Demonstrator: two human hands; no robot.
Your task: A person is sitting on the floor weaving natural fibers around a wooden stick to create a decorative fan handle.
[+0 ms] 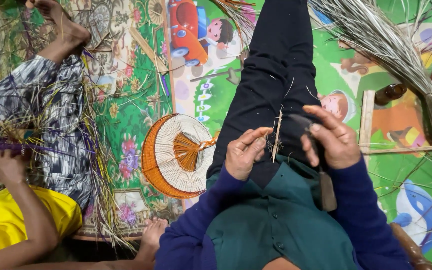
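My left hand (244, 152) pinches a thin pale straw sliver (277, 136) that stands upright over my black trouser leg (271, 75). My right hand (332, 140) is closed on a knife (321, 170), its dark blade pointing toward the sliver and its brown wooden handle running down past my wrist. Both hands hover over my lap, a few centimetres apart. I wear a dark green top with blue sleeves.
A round woven fan (176, 155) in orange and white lies on the colourful mat (141, 100) left of my leg. A bundle of pale straw (381, 40) fans out top right beside a wooden frame (368, 125). Another person in yellow (16, 220) sits at the left handling purple strands.
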